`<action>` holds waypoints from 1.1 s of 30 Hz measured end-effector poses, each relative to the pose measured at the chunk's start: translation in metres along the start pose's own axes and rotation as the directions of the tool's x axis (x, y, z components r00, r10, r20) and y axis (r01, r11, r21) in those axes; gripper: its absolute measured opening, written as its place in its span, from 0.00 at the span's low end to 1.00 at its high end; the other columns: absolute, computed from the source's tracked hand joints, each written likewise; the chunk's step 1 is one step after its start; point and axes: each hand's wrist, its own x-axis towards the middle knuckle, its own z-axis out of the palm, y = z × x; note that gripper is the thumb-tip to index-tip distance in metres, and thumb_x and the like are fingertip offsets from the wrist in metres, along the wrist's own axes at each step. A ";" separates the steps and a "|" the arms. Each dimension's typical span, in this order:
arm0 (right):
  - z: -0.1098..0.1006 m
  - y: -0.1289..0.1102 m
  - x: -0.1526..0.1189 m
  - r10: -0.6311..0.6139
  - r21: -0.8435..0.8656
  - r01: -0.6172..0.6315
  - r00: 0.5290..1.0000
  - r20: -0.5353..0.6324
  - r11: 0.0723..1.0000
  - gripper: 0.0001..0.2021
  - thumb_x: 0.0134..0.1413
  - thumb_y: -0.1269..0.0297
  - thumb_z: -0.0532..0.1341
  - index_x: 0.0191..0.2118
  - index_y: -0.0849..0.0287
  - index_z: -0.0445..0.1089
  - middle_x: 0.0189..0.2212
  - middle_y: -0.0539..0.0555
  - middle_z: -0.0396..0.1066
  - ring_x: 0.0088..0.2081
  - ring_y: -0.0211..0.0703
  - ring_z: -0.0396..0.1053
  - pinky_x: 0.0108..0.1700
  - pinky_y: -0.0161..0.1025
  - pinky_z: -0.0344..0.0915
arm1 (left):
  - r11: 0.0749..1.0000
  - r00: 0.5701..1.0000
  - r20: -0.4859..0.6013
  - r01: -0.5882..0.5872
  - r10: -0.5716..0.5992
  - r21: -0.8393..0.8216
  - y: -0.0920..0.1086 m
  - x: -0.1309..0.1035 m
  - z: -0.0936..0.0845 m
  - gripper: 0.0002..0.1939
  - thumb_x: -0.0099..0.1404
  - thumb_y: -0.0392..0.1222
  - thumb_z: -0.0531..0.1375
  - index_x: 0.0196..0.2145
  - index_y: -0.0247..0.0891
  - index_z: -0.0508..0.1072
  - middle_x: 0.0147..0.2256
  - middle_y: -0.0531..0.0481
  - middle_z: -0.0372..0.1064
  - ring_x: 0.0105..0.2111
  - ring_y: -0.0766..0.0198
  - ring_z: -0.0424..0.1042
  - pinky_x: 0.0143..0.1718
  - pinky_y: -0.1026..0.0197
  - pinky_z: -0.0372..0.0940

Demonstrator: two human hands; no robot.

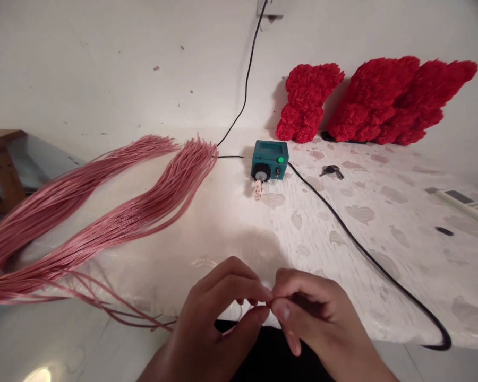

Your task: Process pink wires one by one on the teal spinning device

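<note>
My left hand and my right hand meet at the fingertips over the near edge of the table. Both are closed in a pinch, and what lies between the fingertips is too small to make out. Several loose pink strands run toward my left hand from the left and pass out of sight behind it. Two long bundles of pink strands lie across the left side of the table. Beyond my hands sits a small teal device with a green button and a pink clip at its front.
Red fluffy flower bunches lean on the wall at the back right. A black cable curves down the right side. Keys and a white remote lie at right. A wooden stool stands at far left.
</note>
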 end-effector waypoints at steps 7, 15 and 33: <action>0.000 0.001 0.000 0.005 -0.045 -0.007 1.000 -0.028 0.999 0.10 0.61 0.63 0.61 0.29 0.57 0.71 0.15 0.43 0.63 0.18 0.29 0.61 0.25 0.29 0.59 | 1.000 0.997 -0.082 -0.020 0.018 -0.019 0.000 0.003 0.005 0.09 0.60 0.24 0.61 0.33 0.35 0.74 0.30 0.51 0.70 0.29 0.70 0.72 0.30 0.70 0.67; 0.004 0.000 -0.003 -0.022 -0.140 0.021 1.000 -0.006 0.990 0.07 0.59 0.68 0.59 0.29 0.57 0.67 0.19 0.43 0.62 0.19 0.29 0.59 0.23 0.28 0.57 | 0.955 0.996 0.068 0.074 -0.056 -0.289 -0.008 -0.002 -0.001 0.02 0.63 0.32 0.63 0.34 0.37 0.74 0.32 0.50 0.69 0.32 0.66 0.71 0.34 0.63 0.66; -0.008 -0.024 -0.001 -0.363 -0.619 0.516 0.856 0.368 0.592 0.09 0.59 0.76 0.57 0.32 0.57 0.71 0.24 0.48 0.70 0.26 0.33 0.68 0.32 0.33 0.63 | 0.438 0.600 0.699 0.788 -0.389 -0.433 -0.027 -0.002 -0.006 0.06 0.63 0.37 0.65 0.29 0.32 0.74 0.24 0.52 0.72 0.21 0.74 0.67 0.27 0.70 0.64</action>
